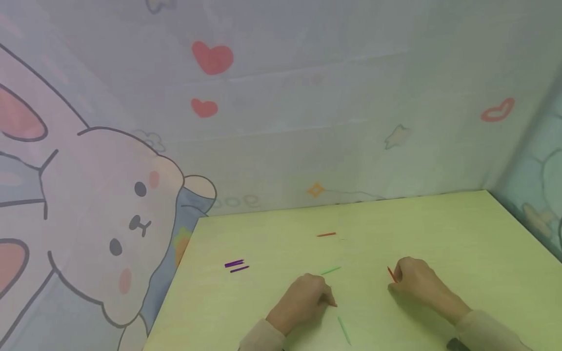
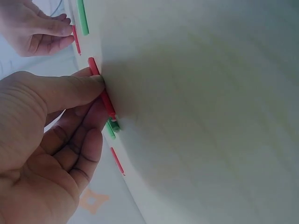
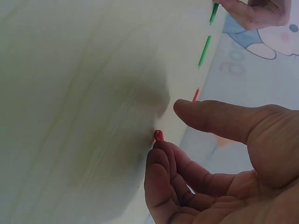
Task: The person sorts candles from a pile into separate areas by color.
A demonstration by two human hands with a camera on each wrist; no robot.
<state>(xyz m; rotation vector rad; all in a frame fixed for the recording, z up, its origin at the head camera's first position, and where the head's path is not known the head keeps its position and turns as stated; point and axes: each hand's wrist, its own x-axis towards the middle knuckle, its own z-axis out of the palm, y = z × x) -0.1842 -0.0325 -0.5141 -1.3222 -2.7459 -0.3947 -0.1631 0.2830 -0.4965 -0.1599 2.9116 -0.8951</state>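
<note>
Pale yellow-green, flat table (image 1: 461, 234); back edge meets a printed fabric backdrop (image 1: 281, 161) with hearts and a rabbit. Right edge slants down toward the viewer's side, alongside more fabric.

Left hand (image 1: 303, 300): thumb and finger pinch a slim red stick (image 2: 103, 91), its tip pointing down near the table surface. A slim light-green stick (image 1: 331, 270) lies just beyond the knuckles; another light-green stick (image 1: 344, 330) lies just to the right, on the viewer's side.

Right hand (image 1: 419, 282): fingers curled, fingertips at a second slim red stick (image 1: 391, 274). In the right wrist view the thumb stands off from it; cannot tell whether it is gripped. Broad stretch of tabletop between this hand and the right edge; gap between the two hands as well.

Third red stick (image 1: 326, 234) near the back edge, room between it and both hands. Three slim purple sticks (image 1: 239, 269) bunched toward the left edge, well apart from the left hand. Dark object (image 1: 456, 344) beside the right sleeve (image 1: 487, 329), partly out of frame.
</note>
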